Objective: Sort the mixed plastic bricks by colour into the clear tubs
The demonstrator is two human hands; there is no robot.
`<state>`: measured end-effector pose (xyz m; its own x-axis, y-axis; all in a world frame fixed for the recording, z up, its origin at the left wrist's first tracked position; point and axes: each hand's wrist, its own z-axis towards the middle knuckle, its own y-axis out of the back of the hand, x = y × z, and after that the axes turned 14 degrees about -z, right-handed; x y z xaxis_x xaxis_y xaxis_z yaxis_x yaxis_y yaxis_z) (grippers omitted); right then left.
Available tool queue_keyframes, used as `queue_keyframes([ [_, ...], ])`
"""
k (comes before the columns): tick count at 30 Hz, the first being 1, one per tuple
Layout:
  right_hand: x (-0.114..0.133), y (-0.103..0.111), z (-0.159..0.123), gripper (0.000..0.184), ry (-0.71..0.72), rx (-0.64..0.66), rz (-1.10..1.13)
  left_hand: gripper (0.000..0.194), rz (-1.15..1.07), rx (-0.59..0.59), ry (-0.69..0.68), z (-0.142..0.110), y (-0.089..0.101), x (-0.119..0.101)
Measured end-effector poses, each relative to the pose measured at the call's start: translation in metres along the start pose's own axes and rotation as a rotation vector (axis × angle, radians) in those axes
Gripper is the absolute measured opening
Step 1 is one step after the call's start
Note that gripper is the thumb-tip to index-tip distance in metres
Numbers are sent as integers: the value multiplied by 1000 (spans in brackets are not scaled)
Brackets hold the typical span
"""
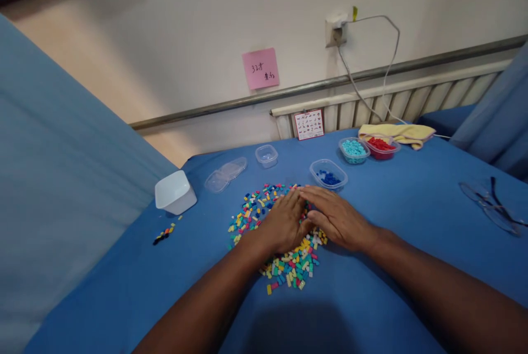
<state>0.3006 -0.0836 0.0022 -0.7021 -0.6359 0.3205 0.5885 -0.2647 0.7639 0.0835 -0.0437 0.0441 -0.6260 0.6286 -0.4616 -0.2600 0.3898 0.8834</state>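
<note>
A pile of small coloured bricks (251,214), yellow, teal, red, blue and white, lies spread on the blue tablecloth (391,266). My left hand (284,222) rests flat on the middle of the pile, fingers stretched forward. My right hand (336,216) lies flat beside it on the pile's right edge, fingers pointing left and touching the left hand's fingertips. Neither hand visibly holds a brick. Just beyond the fingertips stands a clear tub with dark blue bricks (329,174).
A white square tub (175,192) and a short row of bricks (164,233) sit at the left. Clear lids (226,174) and an empty clear tub (266,155) lie behind the pile. Tubs of teal bricks (353,150) and red bricks (381,147), a yellow cloth (402,133), glasses (493,205) are at the right.
</note>
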Motion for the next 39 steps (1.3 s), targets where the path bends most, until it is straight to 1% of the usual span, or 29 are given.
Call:
queue_keyframes([
  [3,3,3,0,58,37,13,12,76,-50,-15,-106,-19,-3,-21],
  [5,4,3,-1,58,53,39,21,77,-71,13,-151,-33,-4,-30],
  [7,3,1,-2,55,63,69,32,79,-81,43,-179,-45,-8,-34],
  [9,3,-1,-3,52,76,87,43,80,-74,47,-183,-55,-15,-34],
  [11,3,-2,-3,49,98,74,45,83,-59,53,-173,-64,-20,-35],
  [13,4,1,-2,46,122,35,35,88,-35,80,-165,-71,-21,-38],
  [15,7,6,0,42,134,-13,36,86,-3,71,-163,-78,-15,-40],
  [16,9,10,2,40,128,-35,39,80,16,30,-152,-81,-9,-39],
  [17,12,14,3,39,119,-52,40,71,36,-27,-129,-82,0,-36],
  [19,16,20,4,40,105,-75,19,53,77,-170,-26,-81,22,-24],
  [22,19,23,4,44,147,-68,-54,39,160,-228,240,-67,58,5],
  [23,19,22,3,44,172,-55,-74,34,179,-242,300,-61,67,14],
  [25,18,20,1,45,204,-22,-101,28,156,-186,356,-50,81,27],
  [27,16,19,-1,45,203,-3,-114,26,123,-106,379,-42,84,33],
  [29,14,19,-1,45,191,-5,-118,27,120,-58,406,-41,81,35],
  [33,9,21,-2,46,164,-6,-124,31,166,-80,469,-51,70,39],
  [36,7,20,-1,46,161,10,-128,29,164,-73,434,-57,67,41],
  [39,6,18,-1,45,161,10,-128,27,208,-39,438,-54,65,38],
])
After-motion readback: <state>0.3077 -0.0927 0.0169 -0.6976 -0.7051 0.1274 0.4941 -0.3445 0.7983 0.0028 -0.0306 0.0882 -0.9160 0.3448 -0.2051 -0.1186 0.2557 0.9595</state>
